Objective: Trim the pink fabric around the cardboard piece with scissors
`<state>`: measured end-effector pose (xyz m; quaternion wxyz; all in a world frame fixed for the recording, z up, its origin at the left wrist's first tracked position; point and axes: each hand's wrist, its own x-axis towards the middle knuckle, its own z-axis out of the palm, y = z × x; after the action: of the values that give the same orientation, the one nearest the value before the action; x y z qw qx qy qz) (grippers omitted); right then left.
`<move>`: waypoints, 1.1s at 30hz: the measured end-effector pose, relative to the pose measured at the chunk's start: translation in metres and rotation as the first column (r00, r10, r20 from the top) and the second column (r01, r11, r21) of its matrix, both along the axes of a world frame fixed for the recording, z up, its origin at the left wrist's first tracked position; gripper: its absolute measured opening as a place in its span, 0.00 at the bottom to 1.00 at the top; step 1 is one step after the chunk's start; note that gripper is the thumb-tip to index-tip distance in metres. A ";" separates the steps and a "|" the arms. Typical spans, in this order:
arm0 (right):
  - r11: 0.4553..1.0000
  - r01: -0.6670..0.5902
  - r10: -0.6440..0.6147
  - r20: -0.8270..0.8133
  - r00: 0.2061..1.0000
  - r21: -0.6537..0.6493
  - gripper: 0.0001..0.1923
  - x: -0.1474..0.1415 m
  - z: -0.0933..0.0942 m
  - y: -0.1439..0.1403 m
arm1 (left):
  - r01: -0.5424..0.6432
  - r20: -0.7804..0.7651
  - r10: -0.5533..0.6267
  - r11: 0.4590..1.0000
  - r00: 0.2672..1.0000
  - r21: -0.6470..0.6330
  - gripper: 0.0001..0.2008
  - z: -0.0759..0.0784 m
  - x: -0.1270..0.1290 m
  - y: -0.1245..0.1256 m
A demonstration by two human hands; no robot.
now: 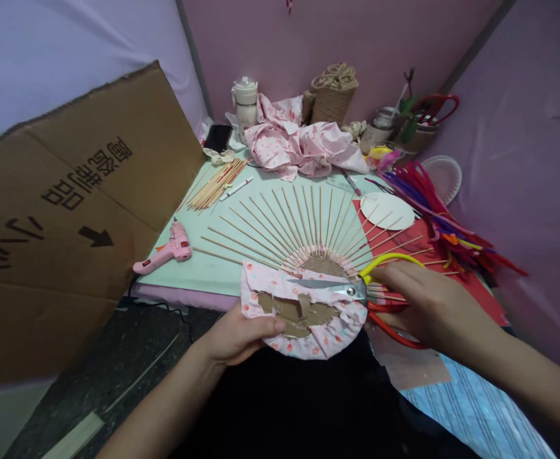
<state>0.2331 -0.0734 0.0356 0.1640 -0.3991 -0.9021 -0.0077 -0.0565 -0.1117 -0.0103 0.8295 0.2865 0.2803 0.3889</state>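
Left hand (239, 335) pinches the lower-left edge of a round cardboard disc wrapped in pink floral fabric (303, 315), thumb on top, held just off the near table edge. Bamboo skewers (289, 226) fan out from the disc over the pale green table top (203, 268). Right hand (426, 303) is closed round the handles of yellow-and-red scissors (356, 290); blades lie across the disc's top, nearly shut. Pink glue gun (165, 252) sits to the left, a white paper circle (388, 210) on a red sheet (462, 280) to the right, w/ coloured pipe cleaners (433, 204) beside it. Big brown cardboard sheet (69, 210) leans at left.
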 end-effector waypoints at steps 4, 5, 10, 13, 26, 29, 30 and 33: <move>1.000 -0.004 0.004 0.011 1.000 0.003 0.08 0.003 -0.002 -0.003 | 0.015 0.021 -0.015 1.000 1.000 0.011 0.20 0.000 0.001 0.001; 1.000 -0.009 0.009 0.021 1.000 0.000 0.09 0.004 -0.002 -0.003 | 0.017 0.022 -0.017 1.000 1.000 0.010 0.20 -0.001 0.001 0.001; 1.000 0.011 -0.011 0.030 0.999 0.017 0.10 0.006 -0.004 -0.003 | 0.000 0.010 0.000 1.000 1.000 -0.003 0.21 -0.005 0.000 0.002; 1.000 0.001 -0.001 0.027 1.000 0.013 0.08 0.005 -0.002 0.001 | 0.032 0.018 -0.032 0.999 0.999 0.001 0.21 -0.004 0.001 0.002; 0.974 -0.067 0.062 -0.031 0.998 -0.216 0.12 0.010 -0.001 0.004 | 0.135 0.000 -0.135 0.991 0.991 0.008 0.18 -0.002 -0.001 0.003; 0.956 -0.097 0.087 -0.046 0.995 -0.279 0.12 0.013 0.002 0.005 | 0.152 0.013 -0.152 0.988 0.988 -0.004 0.18 -0.002 -0.003 0.003; 0.955 -0.105 0.094 -0.053 0.994 -0.278 0.11 0.014 0.003 0.005 | 0.156 0.012 -0.156 0.988 0.988 -0.003 0.19 -0.002 -0.004 0.003; 0.964 -0.119 0.105 -0.071 0.992 -0.238 0.10 0.015 0.004 0.004 | 0.143 0.007 -0.143 0.990 0.990 0.003 0.20 -0.002 -0.004 0.004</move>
<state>0.2479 -0.0696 0.0396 0.1401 -0.3647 -0.9123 0.1231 -0.0606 -0.1080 -0.0121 0.8560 0.3056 0.2555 0.3297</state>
